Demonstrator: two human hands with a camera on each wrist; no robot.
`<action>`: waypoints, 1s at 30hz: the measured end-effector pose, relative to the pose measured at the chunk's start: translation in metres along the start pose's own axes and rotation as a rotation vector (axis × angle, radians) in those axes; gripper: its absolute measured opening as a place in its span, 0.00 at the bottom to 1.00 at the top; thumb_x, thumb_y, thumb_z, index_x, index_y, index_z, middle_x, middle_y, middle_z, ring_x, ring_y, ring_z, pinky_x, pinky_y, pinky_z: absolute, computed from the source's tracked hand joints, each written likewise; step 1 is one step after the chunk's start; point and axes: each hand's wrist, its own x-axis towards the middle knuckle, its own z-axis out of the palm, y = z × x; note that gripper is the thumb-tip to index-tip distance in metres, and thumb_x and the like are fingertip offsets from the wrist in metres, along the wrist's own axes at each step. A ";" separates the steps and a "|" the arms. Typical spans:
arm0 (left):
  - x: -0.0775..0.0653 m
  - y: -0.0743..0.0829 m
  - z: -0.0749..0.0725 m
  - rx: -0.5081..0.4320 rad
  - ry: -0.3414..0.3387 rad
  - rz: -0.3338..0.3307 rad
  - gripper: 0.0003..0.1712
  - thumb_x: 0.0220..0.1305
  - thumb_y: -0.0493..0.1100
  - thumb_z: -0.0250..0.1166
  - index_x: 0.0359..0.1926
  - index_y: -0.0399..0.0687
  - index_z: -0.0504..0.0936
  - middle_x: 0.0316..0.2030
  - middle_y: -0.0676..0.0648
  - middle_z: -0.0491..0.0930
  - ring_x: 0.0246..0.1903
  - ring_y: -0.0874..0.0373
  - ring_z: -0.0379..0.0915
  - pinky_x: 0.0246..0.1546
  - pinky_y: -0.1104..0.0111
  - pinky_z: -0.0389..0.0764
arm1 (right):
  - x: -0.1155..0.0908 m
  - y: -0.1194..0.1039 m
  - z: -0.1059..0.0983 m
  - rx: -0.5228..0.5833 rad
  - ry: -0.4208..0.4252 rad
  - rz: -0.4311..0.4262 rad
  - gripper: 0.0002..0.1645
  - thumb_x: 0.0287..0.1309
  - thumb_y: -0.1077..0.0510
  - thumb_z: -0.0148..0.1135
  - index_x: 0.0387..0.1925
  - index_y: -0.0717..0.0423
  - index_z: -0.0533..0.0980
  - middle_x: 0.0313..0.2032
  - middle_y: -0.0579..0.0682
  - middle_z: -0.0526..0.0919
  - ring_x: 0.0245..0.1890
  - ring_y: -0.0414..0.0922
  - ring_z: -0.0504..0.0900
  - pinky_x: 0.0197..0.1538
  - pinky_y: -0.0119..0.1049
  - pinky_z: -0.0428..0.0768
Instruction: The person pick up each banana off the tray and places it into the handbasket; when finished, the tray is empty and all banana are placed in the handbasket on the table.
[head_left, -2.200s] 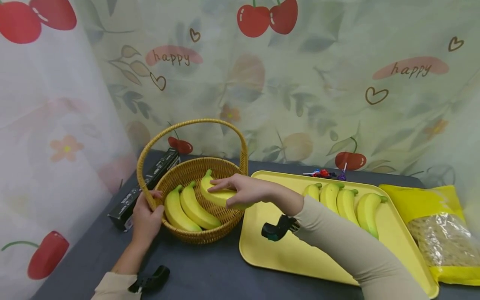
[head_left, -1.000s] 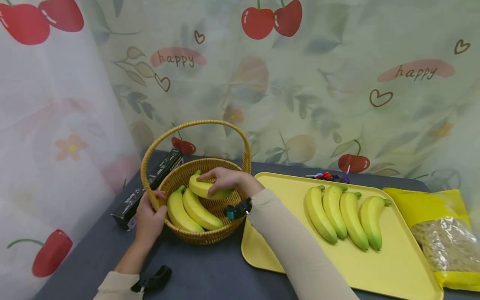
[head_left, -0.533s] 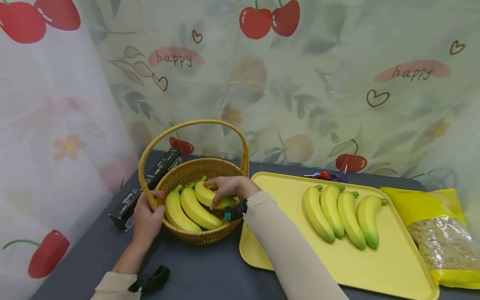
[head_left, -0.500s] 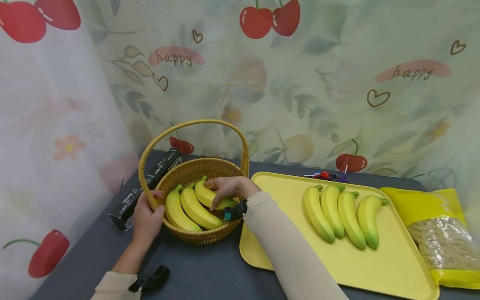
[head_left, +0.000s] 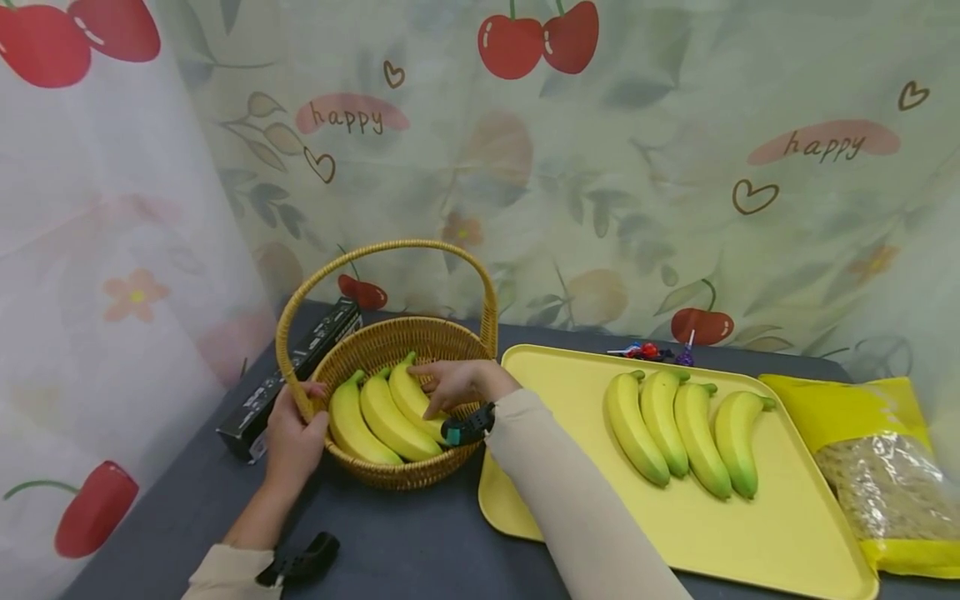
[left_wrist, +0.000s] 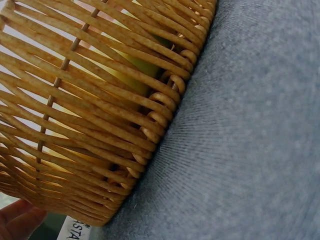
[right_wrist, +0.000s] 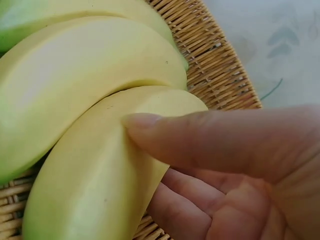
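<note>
In the head view, my left hand [head_left: 294, 437] grips the left base of the handle on a wicker basket [head_left: 397, 477]. Its fingertips [left_wrist: 22, 220] show at the corner of the left wrist view, by the woven wall. My right hand [head_left: 457, 383] is inside the basket, holding the rightmost banana [head_left: 408, 396] with the thumb on top and the other fingers along its far side. The right wrist view has this banana [right_wrist: 95, 170] lying against its neighbour. Two more bananas, a middle one [head_left: 390, 421] and a left one [head_left: 352, 425], lie side by side in the basket.
Right of the basket lies a yellow tray [head_left: 795, 525] with several bananas [head_left: 697, 433] in a row. A yellow bag [head_left: 885, 467] with a clear window overlaps the tray's right side. Lollipops [head_left: 651, 350] lie behind it. A long black box [head_left: 247, 421] stands left of the basket.
My right hand has lowered the banana into the basket and turned it parallel to the other two. My left hand has kept its grip on the basket.
</note>
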 end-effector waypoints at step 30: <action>-0.001 0.000 0.001 0.021 0.009 0.003 0.12 0.49 0.29 0.54 0.38 0.39 0.72 0.43 0.42 0.80 0.38 0.66 0.69 0.32 0.82 0.65 | -0.043 -0.011 -0.004 -0.301 0.128 -0.258 0.41 0.59 0.54 0.59 0.70 0.54 0.53 0.71 0.52 0.54 0.69 0.52 0.57 0.66 0.45 0.61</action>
